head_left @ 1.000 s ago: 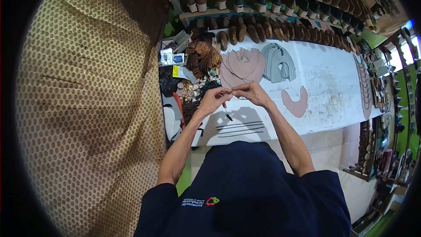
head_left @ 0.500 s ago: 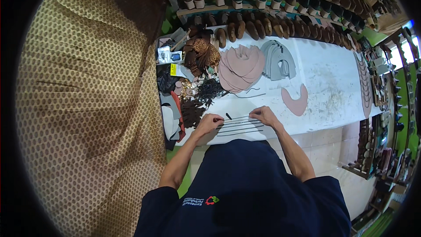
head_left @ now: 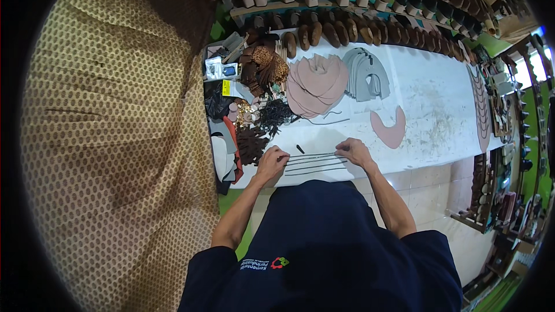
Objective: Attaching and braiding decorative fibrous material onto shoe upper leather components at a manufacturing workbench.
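A thin dark strip (head_left: 313, 155), like a cord, runs straight between my two hands over the white table. My left hand (head_left: 273, 163) pinches its left end and my right hand (head_left: 355, 152) pinches its right end, fingertips closed. Just below it, several similar strips (head_left: 315, 168) lie side by side, roughly parallel, on the table near my body. A small black tool, slim like a pen (head_left: 300, 149), rests just above the held strip. Farther up, a loose dark strip (head_left: 329, 122) lies beneath the pink pieces.
Fanned pink cut pieces (head_left: 317, 89) and grey ones (head_left: 363, 75) lie beyond my hands. One curved pink piece (head_left: 389, 130) sits to the right. Black cords (head_left: 274, 115) and brown strips (head_left: 252, 144) pile up at left. Shoes line shelves (head_left: 347, 11) behind; a patterned curtain (head_left: 115, 138) hangs left.
The held strip has come down close to the row of parallel strips and looks straighter. Both hands keep their pinch. The whole view has shifted slightly.
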The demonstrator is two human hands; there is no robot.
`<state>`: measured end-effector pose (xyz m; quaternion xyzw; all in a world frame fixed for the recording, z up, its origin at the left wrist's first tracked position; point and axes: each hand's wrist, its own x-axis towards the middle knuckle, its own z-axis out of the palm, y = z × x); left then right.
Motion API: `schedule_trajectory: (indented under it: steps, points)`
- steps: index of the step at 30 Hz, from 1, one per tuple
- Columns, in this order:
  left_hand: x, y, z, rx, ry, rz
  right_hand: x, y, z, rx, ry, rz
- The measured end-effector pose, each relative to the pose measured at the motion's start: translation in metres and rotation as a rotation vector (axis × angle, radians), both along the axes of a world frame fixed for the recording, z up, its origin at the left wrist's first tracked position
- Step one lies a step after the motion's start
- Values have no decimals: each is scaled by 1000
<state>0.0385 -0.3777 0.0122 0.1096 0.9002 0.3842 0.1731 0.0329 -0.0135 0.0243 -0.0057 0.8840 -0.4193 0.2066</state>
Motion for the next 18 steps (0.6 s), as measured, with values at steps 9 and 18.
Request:
schedule_trajectory:
  steps: [9,18]
  points:
    - [10,6,1,-202,445,-70,7,1,7,67,102,-38]
    - [13,9,-5,-209,379,-64,14,11,-6,105,185,-74]
